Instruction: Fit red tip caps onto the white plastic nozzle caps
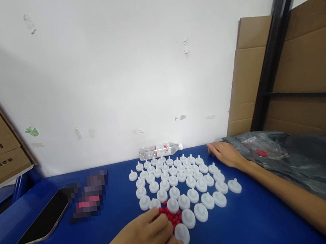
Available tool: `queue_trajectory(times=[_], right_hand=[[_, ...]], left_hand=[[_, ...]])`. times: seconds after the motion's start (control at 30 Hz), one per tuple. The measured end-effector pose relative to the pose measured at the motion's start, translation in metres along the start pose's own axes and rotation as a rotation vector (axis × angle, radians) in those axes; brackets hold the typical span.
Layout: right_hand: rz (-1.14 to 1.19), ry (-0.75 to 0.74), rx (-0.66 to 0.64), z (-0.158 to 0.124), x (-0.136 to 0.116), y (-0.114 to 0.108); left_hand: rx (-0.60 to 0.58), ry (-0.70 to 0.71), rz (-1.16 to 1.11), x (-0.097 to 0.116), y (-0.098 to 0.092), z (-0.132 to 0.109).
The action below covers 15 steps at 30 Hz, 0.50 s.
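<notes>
Blue counter (249,221) against a white wall, white caps (180,178) laid in rows mid-counter, red pieces (171,215) heaped at their near edge, left hand (147,239) curled over that heap, grip impossible to tell, right hand (226,154) rested open and flat beside a grey bag (300,158).
</notes>
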State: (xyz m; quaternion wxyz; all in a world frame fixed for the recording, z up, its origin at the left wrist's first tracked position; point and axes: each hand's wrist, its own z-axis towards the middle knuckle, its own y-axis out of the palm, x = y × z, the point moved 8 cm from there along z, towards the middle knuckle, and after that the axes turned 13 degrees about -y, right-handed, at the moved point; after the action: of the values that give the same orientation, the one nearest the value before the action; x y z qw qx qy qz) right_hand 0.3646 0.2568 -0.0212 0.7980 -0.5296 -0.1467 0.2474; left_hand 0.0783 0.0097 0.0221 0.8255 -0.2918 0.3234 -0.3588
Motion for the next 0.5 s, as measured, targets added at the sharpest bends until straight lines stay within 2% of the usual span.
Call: queue_trajectory(times=[0.1, 0.2, 0.27, 0.37, 0.5], right_hand=[[0.017, -0.014, -0.021, 0.001, 0.0, 0.003], [0.025, -0.017, -0.05, 0.002, 0.0, 0.009], [0.023, -0.01, -0.065, 0.003, 0.001, 0.014], [0.017, -0.007, -0.076, 0.003, 0.002, 0.019], [0.011, -0.013, -0.086, 0.003, 0.002, 0.021]], left_hand=[[0.094, -0.166, -0.117, -0.026, -0.012, 0.0], [0.139, -0.411, -0.167, -0.069, -0.019, -0.006], [0.082, -0.631, -0.137, -0.105, -0.015, -0.016], [-0.106, -0.938, -0.114, -0.15, 0.005, -0.041], [-0.135, -1.113, -0.074, -0.175, 0.023, -0.068]])
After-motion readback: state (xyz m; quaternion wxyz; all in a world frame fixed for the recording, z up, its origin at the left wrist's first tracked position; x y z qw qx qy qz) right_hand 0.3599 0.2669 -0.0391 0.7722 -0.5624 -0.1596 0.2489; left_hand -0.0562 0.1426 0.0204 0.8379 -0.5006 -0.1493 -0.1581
